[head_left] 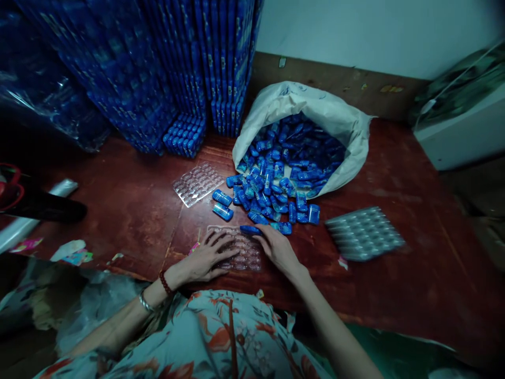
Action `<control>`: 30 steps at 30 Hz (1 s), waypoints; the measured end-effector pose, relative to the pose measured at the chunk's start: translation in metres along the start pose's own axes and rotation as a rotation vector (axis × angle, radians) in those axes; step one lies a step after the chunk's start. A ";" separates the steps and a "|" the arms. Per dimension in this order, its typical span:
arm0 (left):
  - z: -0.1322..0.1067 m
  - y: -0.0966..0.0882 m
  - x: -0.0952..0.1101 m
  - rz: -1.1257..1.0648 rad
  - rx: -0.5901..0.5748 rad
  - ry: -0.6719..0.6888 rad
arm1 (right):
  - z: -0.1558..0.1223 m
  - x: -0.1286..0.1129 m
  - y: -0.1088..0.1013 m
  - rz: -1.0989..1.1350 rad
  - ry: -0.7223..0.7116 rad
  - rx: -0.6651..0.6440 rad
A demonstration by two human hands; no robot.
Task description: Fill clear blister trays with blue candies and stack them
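Observation:
A clear plastic blister tray (248, 253) with rows of hollows lies at the front of the table. My left hand (210, 253) rests on its left part, fingers spread and holding nothing. At the tray's upper right, my right hand (274, 246) has its fingers closed on a small blue packet (250, 230). Just beyond, a loose heap of blue packets (262, 195) spills from the mouth of a white woven sack (351, 158). Two single packets, one of them a blue packet (223, 212), lie left of the heap.
Another clear tray (197, 184) lies behind on the left. A stack of nested trays (365, 233) stands at right. Tall stacks of filled blue trays (177, 63) rise at the back left. Red-handled scissors (11, 187) and a plastic roll (23, 229) are at far left.

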State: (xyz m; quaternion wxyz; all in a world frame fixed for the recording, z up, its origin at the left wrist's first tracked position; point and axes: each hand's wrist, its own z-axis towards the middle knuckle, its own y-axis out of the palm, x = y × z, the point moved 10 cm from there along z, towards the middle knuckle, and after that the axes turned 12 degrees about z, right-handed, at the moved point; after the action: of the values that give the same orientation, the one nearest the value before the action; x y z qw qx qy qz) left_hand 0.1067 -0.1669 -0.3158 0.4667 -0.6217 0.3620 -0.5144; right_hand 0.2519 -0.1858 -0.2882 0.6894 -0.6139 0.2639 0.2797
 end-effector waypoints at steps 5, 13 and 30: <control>0.003 -0.004 0.002 -0.043 0.004 0.062 | 0.020 -0.021 0.016 -0.325 -0.063 -0.209; 0.004 0.005 0.011 -0.010 -0.054 0.092 | 0.035 -0.061 0.040 -0.616 -0.039 -0.491; -0.001 0.011 0.009 -0.049 -0.024 0.025 | 0.117 -0.052 0.092 -0.582 -0.155 -0.547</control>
State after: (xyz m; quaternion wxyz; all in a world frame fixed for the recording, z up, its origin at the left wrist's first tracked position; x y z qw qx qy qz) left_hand 0.1079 -0.1787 -0.3232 0.4421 -0.6295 0.3586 -0.5288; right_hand 0.1526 -0.0639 -0.3035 0.5688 -0.8009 -0.0578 0.1782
